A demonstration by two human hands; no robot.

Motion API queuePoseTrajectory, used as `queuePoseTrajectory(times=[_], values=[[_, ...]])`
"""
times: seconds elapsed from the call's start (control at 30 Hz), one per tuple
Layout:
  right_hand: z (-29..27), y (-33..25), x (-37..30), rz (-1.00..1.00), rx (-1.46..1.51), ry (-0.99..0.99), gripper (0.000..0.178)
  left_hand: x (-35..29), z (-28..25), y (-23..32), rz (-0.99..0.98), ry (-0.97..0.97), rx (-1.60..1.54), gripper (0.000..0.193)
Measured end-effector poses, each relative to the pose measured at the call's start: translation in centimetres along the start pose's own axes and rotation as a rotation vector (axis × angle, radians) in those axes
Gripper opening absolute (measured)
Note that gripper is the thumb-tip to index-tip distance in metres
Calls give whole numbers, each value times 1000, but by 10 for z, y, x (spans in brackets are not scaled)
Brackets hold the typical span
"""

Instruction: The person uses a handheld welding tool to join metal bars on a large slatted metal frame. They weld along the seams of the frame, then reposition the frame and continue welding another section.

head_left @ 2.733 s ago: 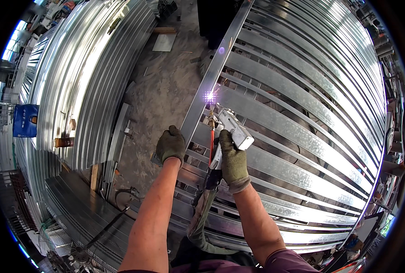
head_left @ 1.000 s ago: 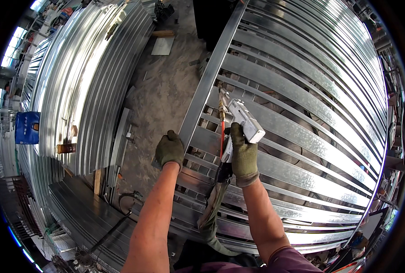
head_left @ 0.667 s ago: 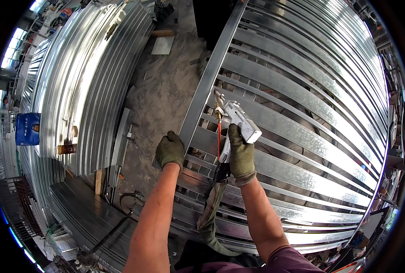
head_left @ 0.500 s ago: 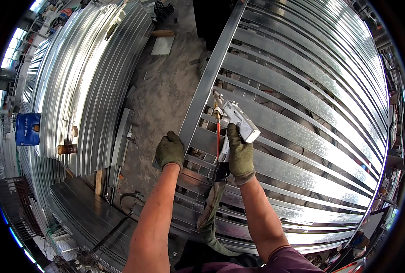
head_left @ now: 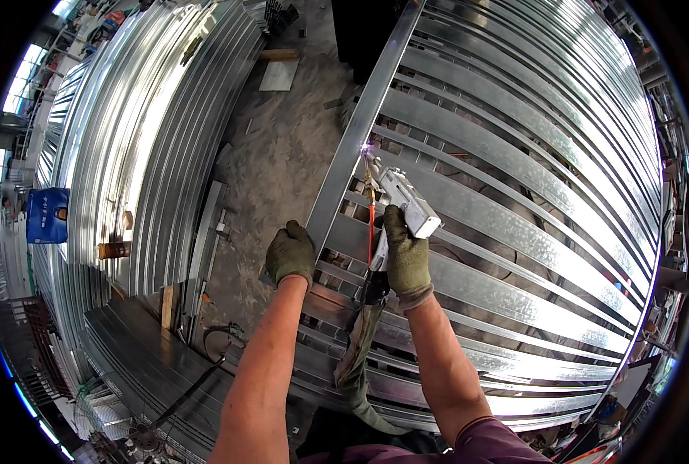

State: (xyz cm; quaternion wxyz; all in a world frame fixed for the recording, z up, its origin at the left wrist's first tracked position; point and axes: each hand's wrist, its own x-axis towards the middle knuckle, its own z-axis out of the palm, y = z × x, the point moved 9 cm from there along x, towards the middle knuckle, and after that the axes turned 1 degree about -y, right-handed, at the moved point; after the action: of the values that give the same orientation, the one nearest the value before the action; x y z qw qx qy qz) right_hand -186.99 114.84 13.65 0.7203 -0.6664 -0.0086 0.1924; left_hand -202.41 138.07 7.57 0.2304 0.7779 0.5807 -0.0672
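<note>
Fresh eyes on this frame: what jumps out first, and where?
First, the small violet-white glow mid-picture, at the nozzle of the silver torch in the gloved right hand, beside the long edge bar. Next, the shiny metal slats fanning across the right half. Then the bright blue bag at far left.

The right hand [head_left: 408, 259] grips a torch [head_left: 406, 199] sparking at the rail [head_left: 349, 158]. The left hand [head_left: 290, 253] is beside the rail.
</note>
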Motion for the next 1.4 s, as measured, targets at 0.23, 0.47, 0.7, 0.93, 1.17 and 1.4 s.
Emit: queuePoseTrajectory(times=[0.23, 0.47, 0.7, 0.93, 1.17, 1.4], values=[[1, 0, -2, 33, 2, -7, 38, -1, 0, 1, -4, -11, 3, 64], [0, -1, -5, 56, 8, -24, 41, -2, 1, 2, -15, -26, -6, 64], [-2, 0, -6, 34, 23, -29, 37, -5, 0, 3, -12, -18, -21, 63], [-1, -2, -9, 71, 30, -29, 34, -6, -4, 7, 10, 26, -15, 58], [-4, 1, -12, 93, 31, -35, 35, -10, -4, 9, 24, 38, -19, 57], [-4, 3, -14, 115, 49, -52, 37, -9, 0, 6, 5, 0, -20, 62]])
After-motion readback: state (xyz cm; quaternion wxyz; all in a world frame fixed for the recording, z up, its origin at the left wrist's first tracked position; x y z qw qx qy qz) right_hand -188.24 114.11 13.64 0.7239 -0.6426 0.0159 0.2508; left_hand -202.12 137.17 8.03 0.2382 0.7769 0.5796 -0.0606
